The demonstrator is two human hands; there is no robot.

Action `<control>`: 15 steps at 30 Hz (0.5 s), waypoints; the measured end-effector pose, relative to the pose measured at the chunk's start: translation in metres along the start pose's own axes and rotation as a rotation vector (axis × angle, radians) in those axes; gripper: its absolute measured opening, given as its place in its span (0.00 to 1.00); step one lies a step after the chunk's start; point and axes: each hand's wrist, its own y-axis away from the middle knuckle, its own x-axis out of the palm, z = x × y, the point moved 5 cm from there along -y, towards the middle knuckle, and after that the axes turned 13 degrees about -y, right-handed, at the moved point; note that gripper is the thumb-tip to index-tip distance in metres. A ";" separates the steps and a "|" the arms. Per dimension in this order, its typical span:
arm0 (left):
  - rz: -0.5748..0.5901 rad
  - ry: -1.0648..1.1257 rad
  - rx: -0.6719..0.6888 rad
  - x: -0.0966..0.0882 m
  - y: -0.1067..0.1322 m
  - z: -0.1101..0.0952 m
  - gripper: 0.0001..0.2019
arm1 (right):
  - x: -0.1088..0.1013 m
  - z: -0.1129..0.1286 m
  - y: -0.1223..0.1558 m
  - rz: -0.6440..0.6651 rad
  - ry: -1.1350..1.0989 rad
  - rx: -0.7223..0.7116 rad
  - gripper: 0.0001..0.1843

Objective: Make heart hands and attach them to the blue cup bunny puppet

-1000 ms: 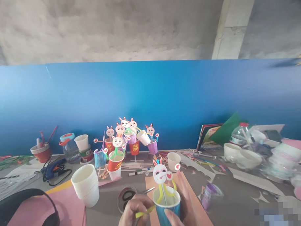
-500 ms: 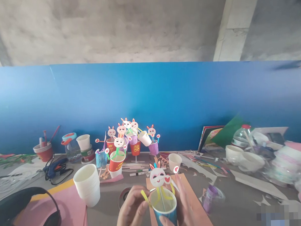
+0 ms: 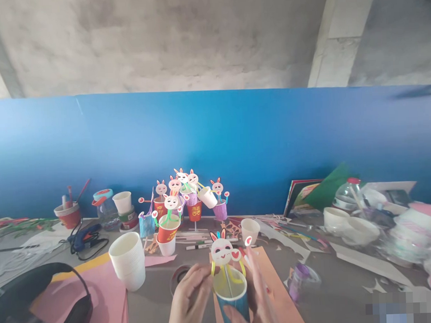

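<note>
Pinching the yellow strip (image 3: 213, 270) between closed left hand (image 3: 190, 301) fingertips, while the right hand (image 3: 259, 296) wraps the blue cup (image 3: 233, 306) above the orange sheet (image 3: 278, 282), fingers spread behind, the person seems to be shaping the paper bunny (image 3: 221, 251)'s arm, which calls for a steady cup and a light pull.

Two bare hands show at the bottom edge, the left hand (image 3: 189, 301) and the right hand (image 3: 258, 297). Both have slim fingers with short, plain nails. A tiny red speck sits on the right hand's outer side, too small to identify. The frame cuts off both wrists, hiding any sleeves.
</note>
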 end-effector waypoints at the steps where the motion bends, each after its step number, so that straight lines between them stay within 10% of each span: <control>1: 0.014 0.008 -0.006 0.000 0.000 0.000 0.14 | 0.001 -0.003 0.001 -0.007 -0.015 0.004 0.48; 15: -0.227 0.252 -0.110 0.023 0.007 0.013 0.14 | -0.004 0.010 -0.007 -0.013 -0.052 0.004 0.54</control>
